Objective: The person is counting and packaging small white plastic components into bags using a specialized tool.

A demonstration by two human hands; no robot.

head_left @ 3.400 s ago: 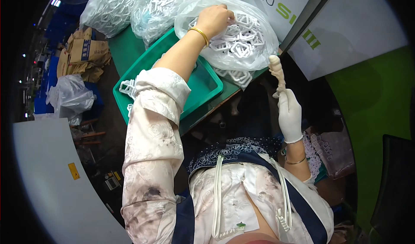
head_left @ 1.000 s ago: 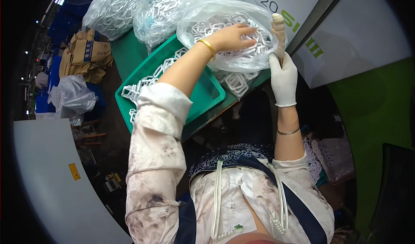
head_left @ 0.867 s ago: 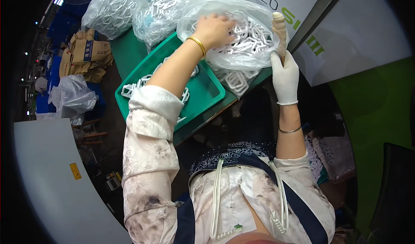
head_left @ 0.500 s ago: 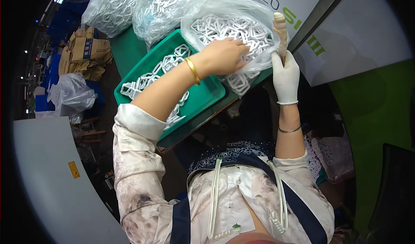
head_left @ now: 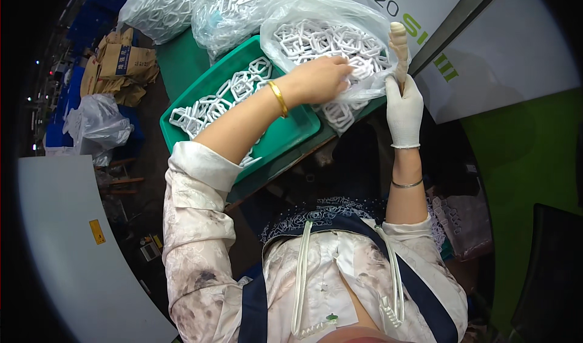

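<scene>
My left hand (head_left: 322, 78), bare with a gold bangle on the wrist, rests on a clear plastic bag (head_left: 316, 21) full of white plastic frame-shaped pieces (head_left: 322, 39), fingers curled into its lower edge. My right hand (head_left: 405, 109) wears a white glove and holds upright a tall stack of white pieces (head_left: 398, 42) beside the bag. A green tray (head_left: 291, 133) under my left forearm holds more loose white pieces (head_left: 212, 97). Whether the left fingers pinch a piece is hidden.
Two more clear bags of white pieces (head_left: 161, 3) lie at the far side on the green table. Cardboard boxes (head_left: 118, 63) and a crumpled plastic bag (head_left: 97, 124) sit on the floor to the left. A white machine panel (head_left: 486, 57) rises on the right.
My left hand slid from the top of the bag down to its near edge. My right hand rose with the stack and now holds it still beside the bag.
</scene>
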